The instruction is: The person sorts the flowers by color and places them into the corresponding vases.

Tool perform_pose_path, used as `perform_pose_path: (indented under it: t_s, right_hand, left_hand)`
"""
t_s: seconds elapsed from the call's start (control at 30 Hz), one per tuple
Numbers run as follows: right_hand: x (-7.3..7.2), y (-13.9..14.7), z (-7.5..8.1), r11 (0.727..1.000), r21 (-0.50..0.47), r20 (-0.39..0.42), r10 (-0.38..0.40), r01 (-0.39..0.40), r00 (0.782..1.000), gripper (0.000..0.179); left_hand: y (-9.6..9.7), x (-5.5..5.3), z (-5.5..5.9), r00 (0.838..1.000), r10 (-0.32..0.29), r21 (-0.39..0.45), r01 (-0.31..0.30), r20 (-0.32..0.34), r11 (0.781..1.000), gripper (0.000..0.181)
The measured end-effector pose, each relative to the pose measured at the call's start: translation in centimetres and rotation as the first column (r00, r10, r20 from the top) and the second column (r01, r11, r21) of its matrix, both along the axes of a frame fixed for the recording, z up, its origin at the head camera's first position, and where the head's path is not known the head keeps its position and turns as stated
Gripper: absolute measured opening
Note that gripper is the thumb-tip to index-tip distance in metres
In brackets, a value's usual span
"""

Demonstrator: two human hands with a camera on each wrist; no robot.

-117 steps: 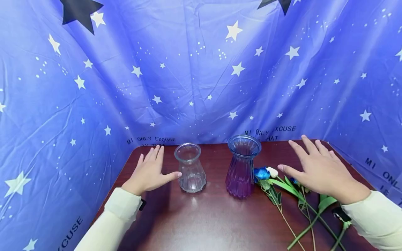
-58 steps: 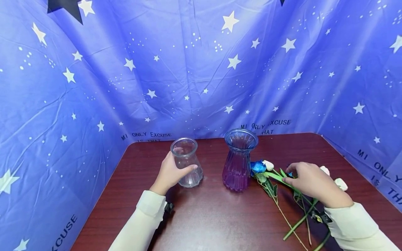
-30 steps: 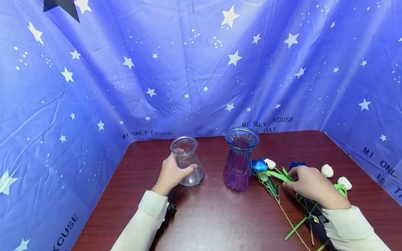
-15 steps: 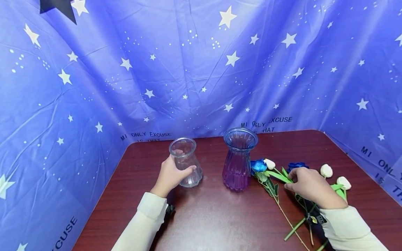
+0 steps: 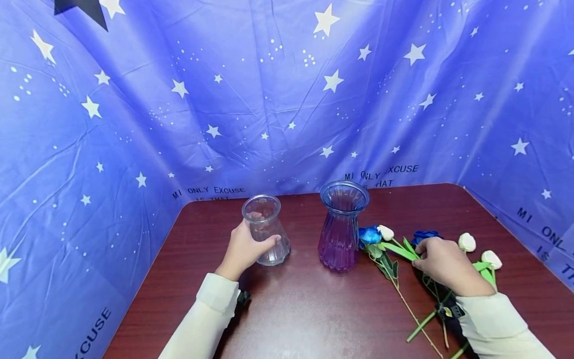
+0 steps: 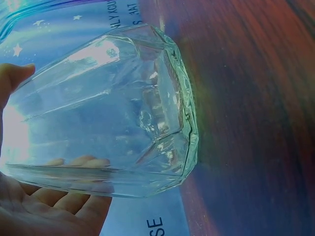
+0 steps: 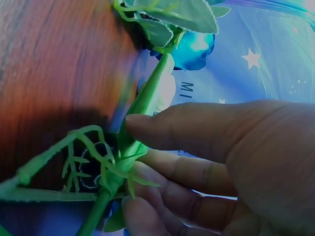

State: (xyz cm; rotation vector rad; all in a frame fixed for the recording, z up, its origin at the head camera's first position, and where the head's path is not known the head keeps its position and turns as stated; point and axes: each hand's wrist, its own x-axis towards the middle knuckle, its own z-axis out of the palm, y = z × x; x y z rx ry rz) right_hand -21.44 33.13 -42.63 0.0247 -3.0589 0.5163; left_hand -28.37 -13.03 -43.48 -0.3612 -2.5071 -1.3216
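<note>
My left hand (image 5: 239,249) grips a clear glass vase (image 5: 279,255) standing upright on the table, thumb across the front and fingers round the far side. In the left wrist view the faceted clear vase (image 6: 103,113) sits between thumb and fingers. At the right, my right hand (image 5: 450,267) pinches the green leafy stem of a white tulip (image 5: 385,232) among the lying flowers. The right wrist view has thumb and fingertips on this green stem and leaf (image 7: 147,98). A blue-and-purple glass vase (image 5: 339,244) stands upright between the hands.
A bright blue rose (image 5: 370,235) lies beside the purple vase. Near the right hand are a dark blue rose (image 5: 423,236) and two white tulips (image 5: 467,242), their stems crossing. A starry blue curtain (image 5: 269,99) encloses the dark red table (image 5: 296,314) behind and at both sides.
From hovering spread over the table, my left hand came to grip the clear vase and my right hand lowered onto the flowers. In the last second the right hand barely shifted.
</note>
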Motion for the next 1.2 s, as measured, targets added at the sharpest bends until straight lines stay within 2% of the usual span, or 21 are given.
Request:
perform_pose_path:
  t_s: [0.2,0.43,0.67,0.83,1.0,1.2]
  right_hand:
    - [-0.09,0.04,0.04,1.0,0.001,0.016,0.002,-0.002,1.0,0.032]
    - [-0.01,0.1,-0.09,1.0,0.004,-0.003,0.012,-0.012,1.0,0.026]
    - [0.38,0.19,-0.37,1.0,0.002,-0.002,0.005,-0.005,1.0,0.015]
    - [0.47,0.23,-0.35,1.0,-0.001,0.008,-0.006,0.006,1.0,0.014]
    - [0.3,0.34,-0.27,1.0,-0.015,-0.016,-0.009,0.009,1.0,0.015]
    - [0.46,0.45,-0.53,1.0,-0.02,-0.036,0.006,-0.006,0.999,0.007]
  left_hand:
    - [-0.1,-0.04,0.18,1.0,0.003,-0.016,-0.003,0.007,1.0,0.069]
    - [-0.28,-0.1,0.48,1.0,-0.007,-0.012,0.007,-0.007,1.0,0.069]
    - [-0.22,-0.03,0.27,1.0,-0.014,-0.009,0.014,-0.006,1.0,0.07]
    - [-0.15,-0.07,0.19,1.0,-0.016,-0.012,0.016,-0.012,1.0,0.069]
    - [-0.17,-0.1,0.35,1.0,-0.012,-0.013,0.012,-0.007,1.0,0.07]
    - [-0.09,0.03,0.36,1.0,-0.011,-0.009,0.011,0.016,1.0,0.07]
